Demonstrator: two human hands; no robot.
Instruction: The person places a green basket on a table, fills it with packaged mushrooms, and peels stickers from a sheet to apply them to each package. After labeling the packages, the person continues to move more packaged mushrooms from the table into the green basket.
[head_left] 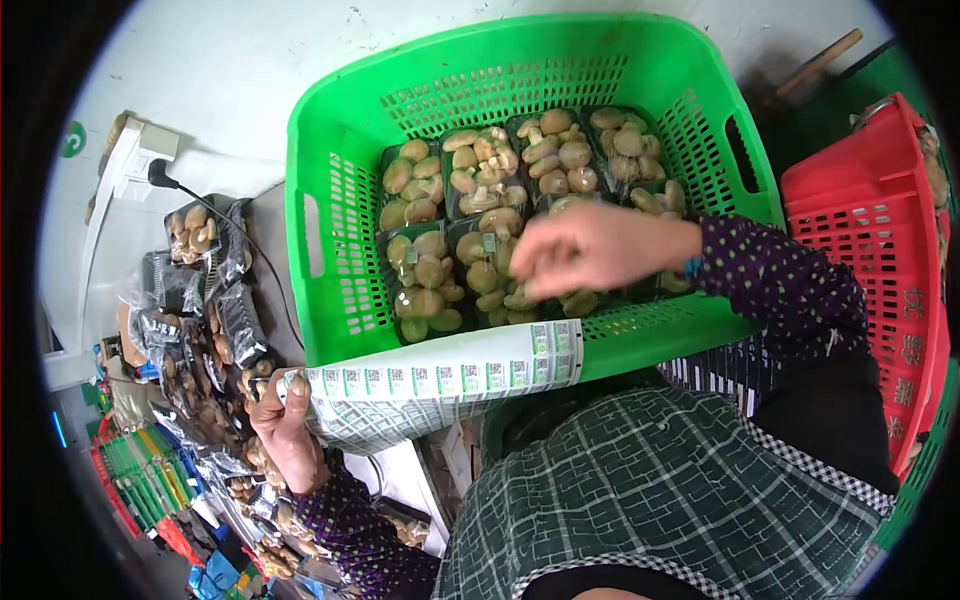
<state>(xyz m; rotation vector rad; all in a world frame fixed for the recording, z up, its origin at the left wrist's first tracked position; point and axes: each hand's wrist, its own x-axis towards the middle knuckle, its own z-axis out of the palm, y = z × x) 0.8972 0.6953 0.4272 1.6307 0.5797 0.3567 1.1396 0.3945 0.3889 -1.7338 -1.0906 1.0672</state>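
Note:
My left hand (285, 430) pinches the left end of a sheet of stickers (425, 382), its thumb on top. The sheet carries rows of small green-and-white labels with square codes, and it stretches along the near rim of a green plastic basket (510, 60). Inside the basket lie several wrapped trays of mushrooms (483, 172). Two small labels show on packs in the nearer row, one on a left-hand mushroom tray (422, 285). Above that row hovers my right hand (610, 245), smeared by motion; whether its fingers hold a label cannot be made out.
More wrapped mushroom packs (195, 235) are heaped at the left, with a black cable (240, 225) running beside them. A red basket (860, 240) stands close on the right. Stacked green baskets (150, 475) show at the far lower left.

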